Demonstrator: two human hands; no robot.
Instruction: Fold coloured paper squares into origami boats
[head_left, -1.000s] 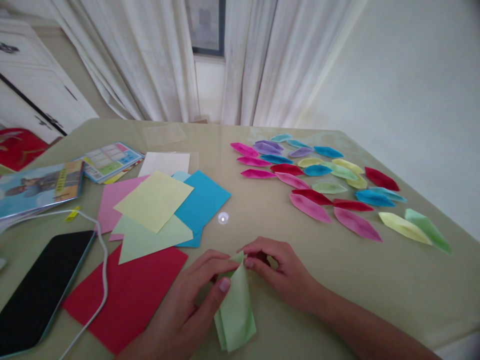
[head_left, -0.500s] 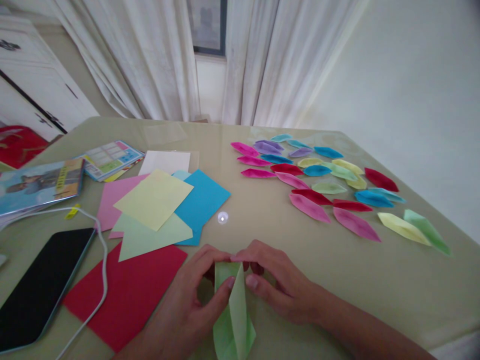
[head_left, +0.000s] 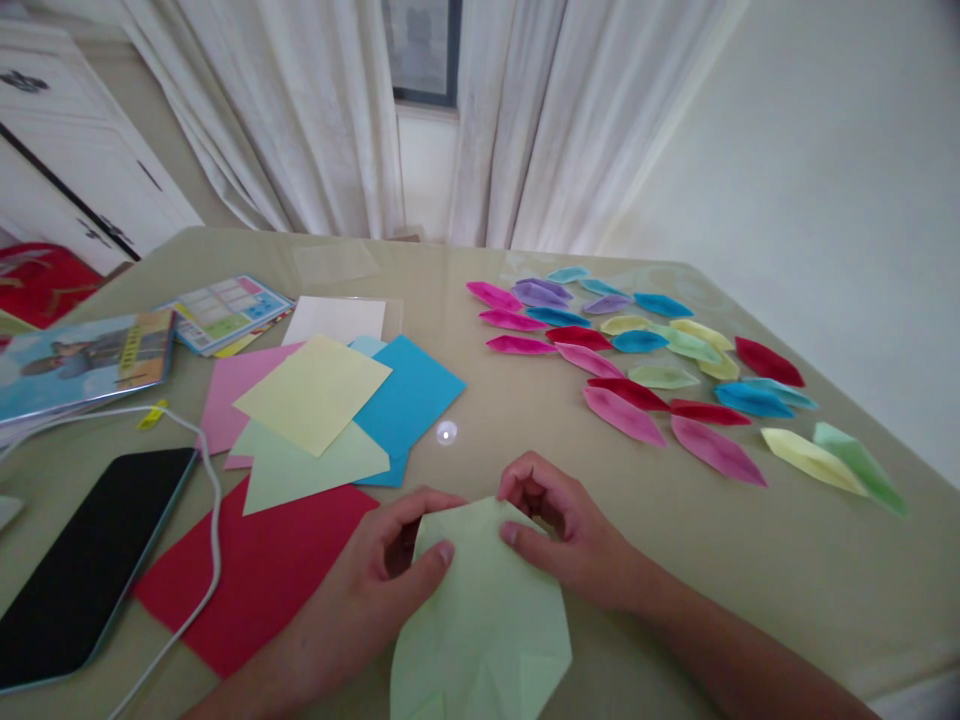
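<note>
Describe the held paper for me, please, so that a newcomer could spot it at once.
Look at the near side of the table, bottom centre of the view. There, the left hand and right hand hold a green paper between them. It is creased, unlike the green sheet partly under the yellow sheet, and the only paper held.

Pale green paper (head_left: 487, 610) in left grip (head_left: 367, 588) and right grip (head_left: 583, 545)
</note>
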